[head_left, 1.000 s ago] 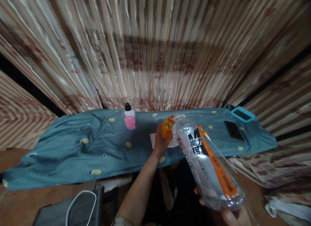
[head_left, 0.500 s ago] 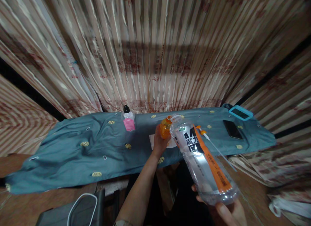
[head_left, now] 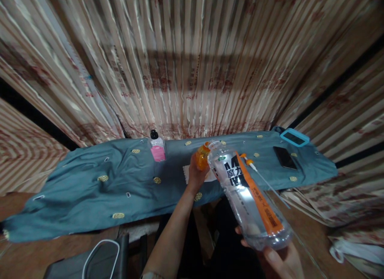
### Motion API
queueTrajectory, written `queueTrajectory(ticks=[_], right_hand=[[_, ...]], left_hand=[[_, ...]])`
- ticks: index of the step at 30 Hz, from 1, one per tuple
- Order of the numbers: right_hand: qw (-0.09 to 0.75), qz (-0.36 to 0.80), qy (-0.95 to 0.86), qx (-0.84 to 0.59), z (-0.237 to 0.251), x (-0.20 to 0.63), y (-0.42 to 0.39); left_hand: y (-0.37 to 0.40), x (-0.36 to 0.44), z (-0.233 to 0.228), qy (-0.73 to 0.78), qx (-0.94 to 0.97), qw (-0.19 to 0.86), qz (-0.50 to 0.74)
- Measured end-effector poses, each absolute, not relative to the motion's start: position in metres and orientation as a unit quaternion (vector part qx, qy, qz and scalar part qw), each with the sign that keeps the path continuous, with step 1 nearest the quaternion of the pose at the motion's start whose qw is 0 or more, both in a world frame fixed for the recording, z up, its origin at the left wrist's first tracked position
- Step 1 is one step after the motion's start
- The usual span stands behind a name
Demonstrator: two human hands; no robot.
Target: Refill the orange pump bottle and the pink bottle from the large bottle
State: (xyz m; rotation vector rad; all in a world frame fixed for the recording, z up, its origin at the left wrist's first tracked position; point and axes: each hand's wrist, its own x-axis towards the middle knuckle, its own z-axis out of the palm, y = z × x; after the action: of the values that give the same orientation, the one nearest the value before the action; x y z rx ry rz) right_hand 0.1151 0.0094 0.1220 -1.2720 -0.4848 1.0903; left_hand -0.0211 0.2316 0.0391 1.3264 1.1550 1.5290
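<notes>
Head view, right hand: the right hand (head_left: 277, 259) is clamped under the base of a large clear bottle (head_left: 244, 193), which it holds tilted with the open neck pointing away toward the worktop (head_left: 90, 183).
Head view, left hand: the left hand (head_left: 196, 173) is closed around an orange cap (head_left: 201, 157), held just beside the bottle's mouth, touching or nearly so; I cannot tell whether the cap sits on the thread.
Head view, bottle: transparent, with a white and black label and an orange stripe down its length; it looks empty or nearly so, held in the air between the person and the worktop edge.
Head view, change: over the last second the bottle has slid slightly to the left and a little lower in the picture, and the cap hand has drifted with it. The two hands keep the same grips and the cap stays at the neck. My reading is that cap and mouth are being worked together and the step is not finished.
Head view, worktop: covered by a blue-grey cloth with small yellow motifs.
Head view, surroundings: a small bottle with a pink label (head_left: 157, 149) stands upright near the back, a dark phone (head_left: 283, 158) and a device in a turquoise case (head_left: 292, 137) lie at the right end, and a thin syringe-like tool with an orange tip (head_left: 255, 169) lies beside the big bottle. Striped curtains (head_left: 192, 63) hang behind.
</notes>
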Motion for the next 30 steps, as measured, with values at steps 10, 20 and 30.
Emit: queueTrajectory(ticks=[10,20,30], right_hand=[[0.633,0.474,-0.226,-0.569,0.118,0.121,0.007],[0.648,0.463,-0.235,-0.557,0.111,0.124,0.010],[0.658,0.460,-0.229,-0.551,0.116,0.120,0.012]], left_hand=[[0.232,-0.022,0.041,0.459,0.542,0.374,0.597],[0.232,-0.025,0.039,0.455,0.548,0.376,0.592],[0.232,-0.023,0.038,0.441,0.542,0.373,0.610]])
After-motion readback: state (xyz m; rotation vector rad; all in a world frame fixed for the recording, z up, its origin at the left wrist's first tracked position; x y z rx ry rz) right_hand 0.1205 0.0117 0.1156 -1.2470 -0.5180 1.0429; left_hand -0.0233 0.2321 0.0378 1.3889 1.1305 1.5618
